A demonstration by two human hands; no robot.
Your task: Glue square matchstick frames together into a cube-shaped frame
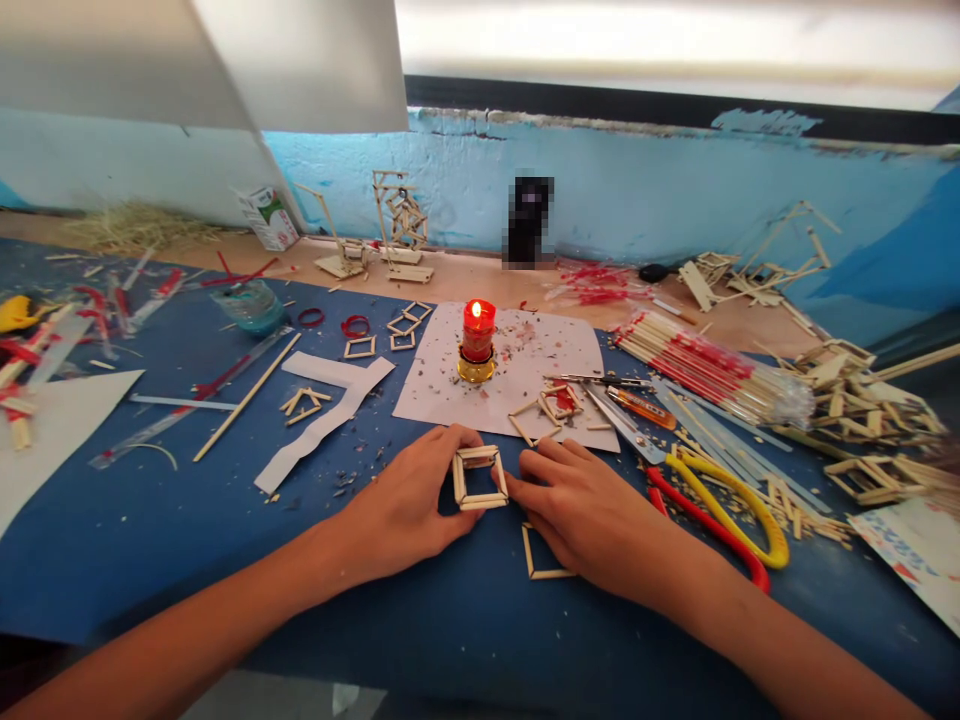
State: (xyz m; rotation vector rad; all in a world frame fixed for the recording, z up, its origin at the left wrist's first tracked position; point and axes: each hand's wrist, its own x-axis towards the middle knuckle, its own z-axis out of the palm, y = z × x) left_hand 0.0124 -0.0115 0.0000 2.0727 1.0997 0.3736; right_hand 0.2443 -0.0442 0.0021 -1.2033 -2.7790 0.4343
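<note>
My left hand (429,492) is closed round the left side of a small square frame of wooden sticks (481,499), its dark corner joints showing. From the other side my right hand (566,500) pinches the frame's right edge with its fingertips; the other fingers are curled. Partly under the right hand lies a flat stick square (553,574) on the blue table. Beyond the hands a lit red candle (478,335) stands in a gold-coloured holder, on a white sheet (435,385) strewn with dark crumbs. More joined stick squares (534,418) lie at the sheet's near right corner.
Right of the hands lie scissors (720,500) with red and yellow handles, an orange cutter (641,408) and bagged sticks (705,365). Paper strips (330,405), a long stick (247,397) and a glass jar (247,303) are on the left. Stick models (405,235) stand by the wall.
</note>
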